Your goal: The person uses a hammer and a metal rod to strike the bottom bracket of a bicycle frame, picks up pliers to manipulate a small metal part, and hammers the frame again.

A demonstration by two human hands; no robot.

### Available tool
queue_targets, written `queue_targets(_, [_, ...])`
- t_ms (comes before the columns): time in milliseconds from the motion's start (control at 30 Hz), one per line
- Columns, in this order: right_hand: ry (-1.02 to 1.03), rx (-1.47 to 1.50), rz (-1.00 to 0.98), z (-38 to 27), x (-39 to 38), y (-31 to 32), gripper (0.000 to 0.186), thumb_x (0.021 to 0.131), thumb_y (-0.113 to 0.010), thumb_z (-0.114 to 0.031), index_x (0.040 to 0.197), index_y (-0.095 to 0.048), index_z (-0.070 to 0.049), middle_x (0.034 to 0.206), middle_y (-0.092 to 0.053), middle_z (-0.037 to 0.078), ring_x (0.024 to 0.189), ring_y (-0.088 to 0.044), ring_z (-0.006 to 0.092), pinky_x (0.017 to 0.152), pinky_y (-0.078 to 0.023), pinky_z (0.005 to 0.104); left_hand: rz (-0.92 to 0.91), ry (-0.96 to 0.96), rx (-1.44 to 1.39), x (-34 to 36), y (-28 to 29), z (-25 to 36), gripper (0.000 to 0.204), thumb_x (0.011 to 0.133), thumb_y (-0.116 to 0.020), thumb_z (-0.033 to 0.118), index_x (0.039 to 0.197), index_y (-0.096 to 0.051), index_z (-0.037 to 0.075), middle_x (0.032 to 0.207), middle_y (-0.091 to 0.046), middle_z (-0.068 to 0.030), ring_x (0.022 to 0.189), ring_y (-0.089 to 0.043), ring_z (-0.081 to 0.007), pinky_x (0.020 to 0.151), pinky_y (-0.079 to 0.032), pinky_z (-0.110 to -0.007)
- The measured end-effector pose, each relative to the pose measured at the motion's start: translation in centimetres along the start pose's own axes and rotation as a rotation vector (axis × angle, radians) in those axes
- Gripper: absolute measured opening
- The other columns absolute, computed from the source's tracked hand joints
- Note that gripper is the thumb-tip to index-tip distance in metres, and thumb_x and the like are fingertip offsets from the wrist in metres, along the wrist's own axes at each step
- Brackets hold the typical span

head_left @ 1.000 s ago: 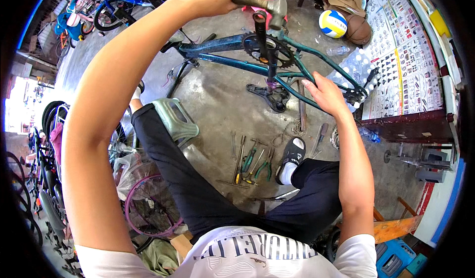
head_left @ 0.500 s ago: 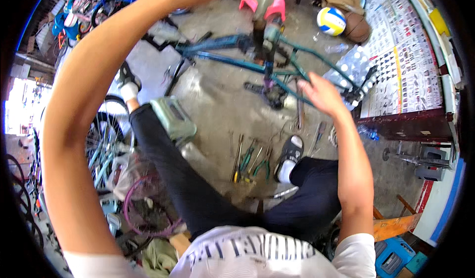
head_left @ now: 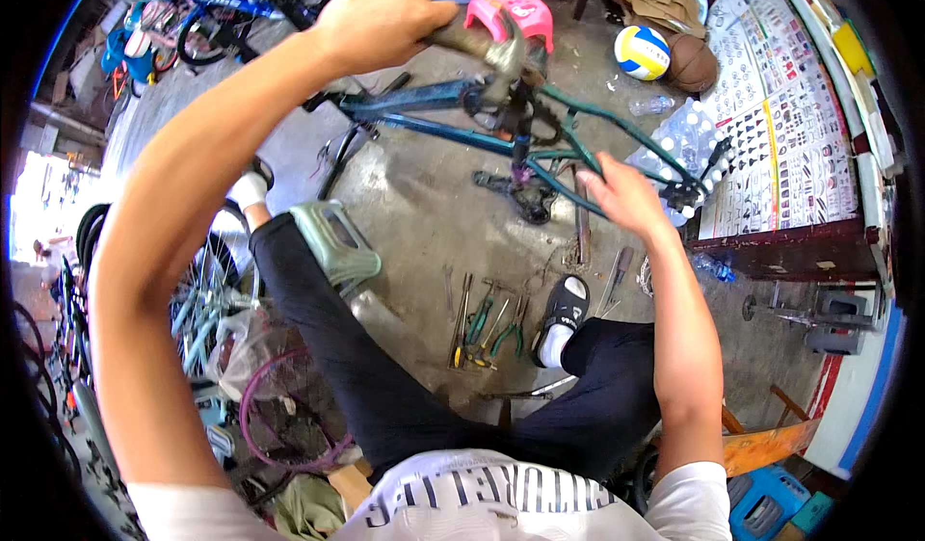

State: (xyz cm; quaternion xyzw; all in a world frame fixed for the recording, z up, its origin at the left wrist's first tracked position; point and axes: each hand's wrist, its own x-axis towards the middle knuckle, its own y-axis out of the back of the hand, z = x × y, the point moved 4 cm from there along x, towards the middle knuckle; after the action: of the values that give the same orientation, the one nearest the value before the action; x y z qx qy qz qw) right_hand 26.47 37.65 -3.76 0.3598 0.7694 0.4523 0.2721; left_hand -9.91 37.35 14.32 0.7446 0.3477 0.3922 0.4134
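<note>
My left hand (head_left: 381, 23) is closed round the handle of a claw hammer (head_left: 505, 55). The hammer's metal head is down at the crank area of a teal-blue bicycle frame (head_left: 438, 130); whether it touches cannot be told. My right hand (head_left: 621, 191) grips a rear tube of the frame, thumb and fingers round it. A toothed chainring (head_left: 547, 117) shows beside the hammer head, partly hidden. Beneath the frame, a dark pedal-like part (head_left: 528, 199) hangs or lies close to the floor. No wheels are fitted at the frame's visible rear end.
Pliers (head_left: 511, 329) and screwdrivers lie on the concrete between my feet. A pale green stool (head_left: 335, 242) stands by my left leg, a pink stool (head_left: 511, 13) beyond the frame. Bottles (head_left: 689, 136), a volleyball (head_left: 643, 52) and a basketball (head_left: 693, 62) are at right; a purple rim (head_left: 258, 416) lies left.
The hammer has come down from a raised, blurred position to the bicycle frame, my left hand moving lower with it. My right hand stays on the rear tube.
</note>
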Motion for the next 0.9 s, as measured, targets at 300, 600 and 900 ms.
queue_targets(300, [-0.030, -0.014, 0.031, -0.8, 0.8, 1.1, 0.041, 0.103, -0.056, -0.044, 0.107, -0.048, -0.004, 0.093, -0.068, 0.025, 0.095, -0.064, 0.0483, 0.077, -0.048, 0.0573, 0.030, 0.390, 0.105, 0.9, 3.6, -1.5, 0.020, 0.084, -0.070, 0.023, 0.102, -0.063, 0.019, 0.084, -0.072, -0.0129, 0.081, -0.071, -0.0376, 0.065, -0.056, -0.051])
queue_targets(600, [-0.092, -0.025, 0.052, -1.4, 0.5, 1.7, 0.042, 0.102, -0.058, -0.045, 0.113, -0.052, -0.004, 0.098, -0.067, 0.025, 0.097, -0.065, 0.0461, 0.080, -0.049, 0.0520, 0.003, 0.305, -0.102, -1.7, 1.6, 4.2, 0.014, 0.083, -0.069, 0.021, 0.094, -0.064, 0.013, 0.080, -0.072, -0.0116, 0.077, -0.072, -0.0351, 0.062, -0.055, -0.049])
queue_targets(900, [0.070, 0.281, 0.464, -3.9, 0.6, 5.0, 0.049, 0.089, -0.076, -0.041, 0.118, -0.063, -0.003, 0.098, -0.063, 0.012, 0.086, -0.063, 0.0248, 0.077, -0.052, 0.0369, 0.004, 0.276, -0.134, -1.3, 2.3, 6.1, 0.016, 0.084, -0.070, 0.022, 0.093, -0.062, 0.011, 0.080, -0.070, -0.0117, 0.076, -0.071, -0.0369, 0.061, -0.053, -0.050])
